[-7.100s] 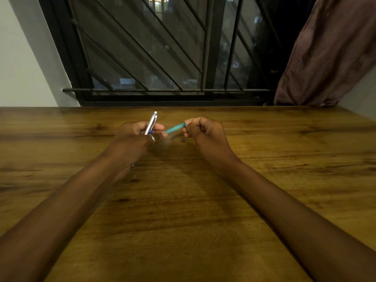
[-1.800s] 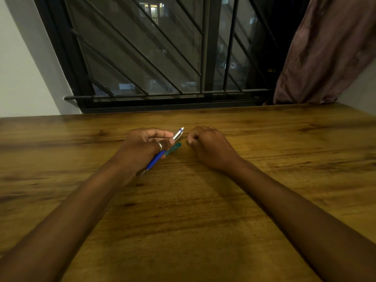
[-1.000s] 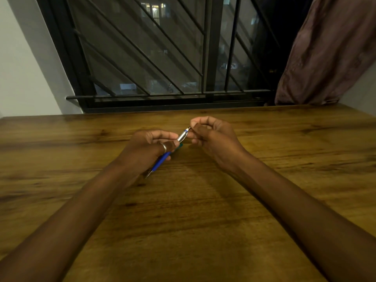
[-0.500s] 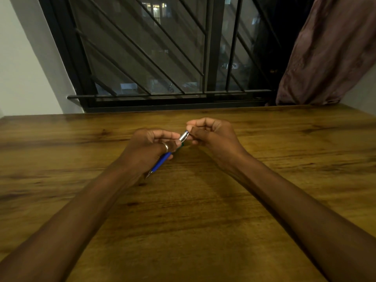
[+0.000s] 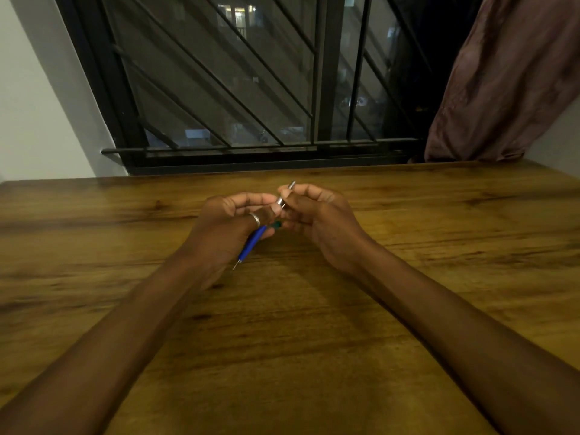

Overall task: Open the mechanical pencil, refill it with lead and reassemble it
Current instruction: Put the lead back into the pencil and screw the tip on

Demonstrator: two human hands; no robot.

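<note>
Hands are held together above the brown wood-grain table (image 5: 282,340). One blue-barrelled mechanical pencil (image 5: 251,244) with a silver metal upper section is gripped in the curled left hand (image 5: 232,227), its fine tip projected down and toward the left wrist. One silver ring (image 5: 255,218) is worn on that hand. The pencil's silver top end (image 5: 286,193) is pinched between thumb and fingers of the right hand (image 5: 317,215), just beside the left thumb. One small teal piece (image 5: 276,225) is seen between the two hands; what holds it cannot be told.
</note>
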